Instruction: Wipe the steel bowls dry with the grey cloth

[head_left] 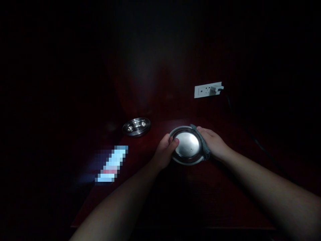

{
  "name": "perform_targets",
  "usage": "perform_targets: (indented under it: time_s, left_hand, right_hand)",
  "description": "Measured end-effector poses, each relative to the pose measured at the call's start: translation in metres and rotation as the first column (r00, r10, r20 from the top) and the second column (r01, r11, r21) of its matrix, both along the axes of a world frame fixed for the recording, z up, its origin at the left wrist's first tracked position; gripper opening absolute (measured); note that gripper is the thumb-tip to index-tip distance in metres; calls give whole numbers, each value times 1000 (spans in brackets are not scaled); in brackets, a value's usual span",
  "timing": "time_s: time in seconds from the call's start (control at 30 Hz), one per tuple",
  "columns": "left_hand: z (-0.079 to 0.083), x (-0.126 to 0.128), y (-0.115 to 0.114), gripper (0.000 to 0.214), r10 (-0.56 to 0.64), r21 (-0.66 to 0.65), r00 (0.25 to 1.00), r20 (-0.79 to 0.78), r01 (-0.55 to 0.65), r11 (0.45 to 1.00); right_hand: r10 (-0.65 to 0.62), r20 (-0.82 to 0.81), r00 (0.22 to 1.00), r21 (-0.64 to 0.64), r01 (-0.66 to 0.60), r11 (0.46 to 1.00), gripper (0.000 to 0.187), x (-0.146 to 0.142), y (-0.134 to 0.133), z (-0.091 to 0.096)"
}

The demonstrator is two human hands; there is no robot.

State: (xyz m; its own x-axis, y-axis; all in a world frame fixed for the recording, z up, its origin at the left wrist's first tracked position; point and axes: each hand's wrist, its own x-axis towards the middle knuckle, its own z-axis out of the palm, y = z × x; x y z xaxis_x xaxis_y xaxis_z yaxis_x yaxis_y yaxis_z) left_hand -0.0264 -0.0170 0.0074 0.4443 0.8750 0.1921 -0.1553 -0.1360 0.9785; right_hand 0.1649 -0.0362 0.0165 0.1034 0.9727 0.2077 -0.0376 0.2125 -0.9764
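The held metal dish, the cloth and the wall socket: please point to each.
Metal dish (188,144), head view, on its shiny flat middle.
Cloth (204,143), head view, on its visible strip.
Wall socket (203,90), head view, on its white plate.

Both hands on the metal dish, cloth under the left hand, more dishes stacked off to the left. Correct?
Not quite: the cloth is under the right hand, not the left hand, as the head view shows. The rest holds: both hands are on the metal dish, and more dishes are stacked off to the left.
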Motion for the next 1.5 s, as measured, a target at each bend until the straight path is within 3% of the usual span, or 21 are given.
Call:
perform_targets:
  time_s: [0.4,0.8,1.03,1.17,1.37,1.5]
  left_hand:
    - [0,-2,-2,43,-57,63,993,-106,64,996]
    - [4,-1,-5,44,-54,157,990,-127,74,985]
    - [0,4,-5,37,42,154,998,-53,-33,988]
    - [-2,6,-4,35,130,159,991,-33,-124,980]
    - [-9,9,-4,42,35,11,999,6,-36,999]
    - [-11,12,-6,48,1,-74,998,63,4,997]
  right_hand:
    - [198,1,980,-77,-197,977,46,-3,-5,0]
    - [220,37,975,-82,-217,973,46,-4,-10,6]
    - [79,50,996,-1,-79,997,46,-4,-9,8]
    - [-130,-67,989,76,134,988,43,0,-5,5]
    - [-351,-168,921,139,375,917,38,1,-1,6]
    - [-331,-167,929,91,349,933,39,-4,-1,3]
